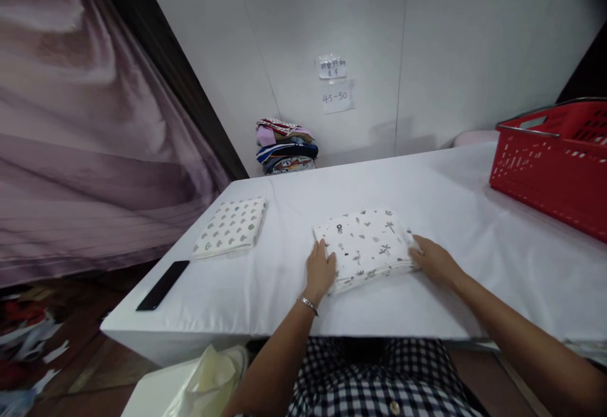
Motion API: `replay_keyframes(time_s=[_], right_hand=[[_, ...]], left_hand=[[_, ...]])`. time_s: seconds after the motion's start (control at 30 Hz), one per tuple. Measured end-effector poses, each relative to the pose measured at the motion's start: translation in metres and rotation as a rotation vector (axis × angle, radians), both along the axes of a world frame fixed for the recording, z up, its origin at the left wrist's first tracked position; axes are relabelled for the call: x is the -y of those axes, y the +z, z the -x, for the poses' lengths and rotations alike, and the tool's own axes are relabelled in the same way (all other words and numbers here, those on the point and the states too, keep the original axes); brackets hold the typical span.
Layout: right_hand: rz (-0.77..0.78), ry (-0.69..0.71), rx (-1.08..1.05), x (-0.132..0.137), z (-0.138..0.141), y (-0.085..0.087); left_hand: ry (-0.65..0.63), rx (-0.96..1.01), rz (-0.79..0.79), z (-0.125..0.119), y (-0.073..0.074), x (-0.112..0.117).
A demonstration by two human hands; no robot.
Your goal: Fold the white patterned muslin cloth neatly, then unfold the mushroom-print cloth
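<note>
A white folded cloth (pixel 365 243) with small grey palm-tree and bird prints lies on the white-covered table in front of me. My left hand (pixel 320 271), with a silver bracelet at its wrist, holds the cloth's left edge, thumb on the near corner. At the opposite edge, my right hand (pixel 434 259) has its fingers closed on the right side. Several layers show along the near fold. To the left lies a second folded cloth (pixel 230 227), white with rows of grey-green motifs, which neither hand touches.
A black flat phone-like slab (pixel 164 285) lies near the left edge of the table (pixel 284 313). A red plastic basket (pixel 552 164) stands at the right. Behind the table's far edge is a stack of folded textiles (pixel 287 148). A pink curtain (pixel 95 120) hangs at left.
</note>
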State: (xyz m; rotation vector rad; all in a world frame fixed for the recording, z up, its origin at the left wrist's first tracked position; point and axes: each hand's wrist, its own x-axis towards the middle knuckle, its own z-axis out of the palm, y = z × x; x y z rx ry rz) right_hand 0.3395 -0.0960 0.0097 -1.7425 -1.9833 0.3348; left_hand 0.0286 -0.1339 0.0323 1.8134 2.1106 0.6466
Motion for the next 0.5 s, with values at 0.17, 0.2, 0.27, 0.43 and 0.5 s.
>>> replay_keyframes(time_s=[0.17,0.2,0.27,0.43,0.5], right_hand=[[0.155,0.112,0.025,0.042,-0.008,0.003],[0.148,0.107,0.042,0.043,-0.009,0.005],[0.059,0.091,0.073,0.037,-0.007,0.011],[-0.169,0.164,0.077,0.008,0.011,0.013],[-0.123,0.226,0.077,0.001,0.017,0.005]], left_hand=[[-0.050,-0.025,0.080,0.026,0.014,-0.007],[-0.041,-0.057,0.066,0.025,0.017,-0.008],[-0.041,-0.137,0.002,0.017,0.020,-0.009],[-0.150,-0.228,-0.030,-0.006,0.009,0.003],[-0.147,-0.206,-0.001,-0.006,0.002,0.011]])
